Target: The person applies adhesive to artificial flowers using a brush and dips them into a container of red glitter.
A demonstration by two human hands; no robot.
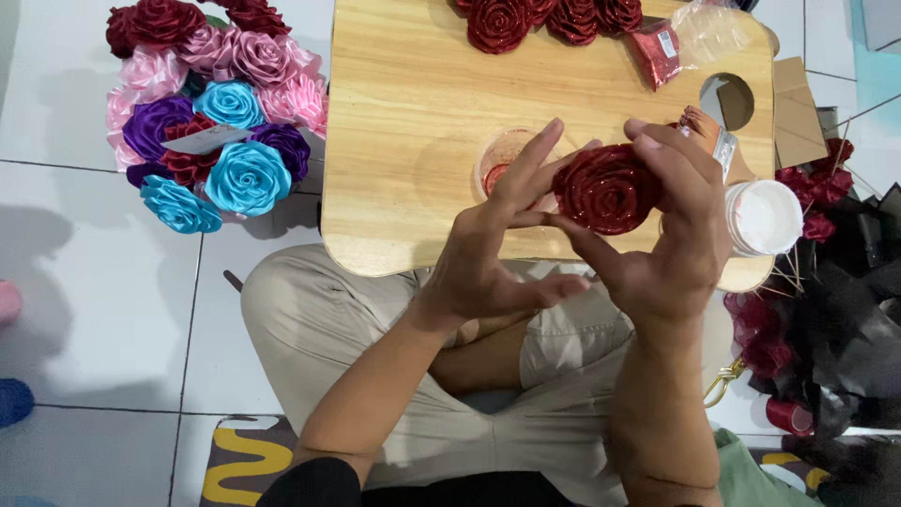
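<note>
A dark red glitter rose (605, 188) is held over the near edge of a small wooden lap table (404, 103). My right hand (671, 239) wraps around the rose's right side and underside. Fingers of my left hand (497, 249) press against the rose's left edge, with the other fingers spread. Several finished red glitter roses (544, 19) lie along the far edge of the table. A small clear cup (497, 160) sits on the table just behind my left fingers.
A bouquet of pink, blue, purple and red ribbon roses (211, 113) lies on the white tiled floor at left. A red glitter ribbon roll (655, 52), a white round lid (765, 216) and dark red flowers with black wrapping (826, 310) are at right.
</note>
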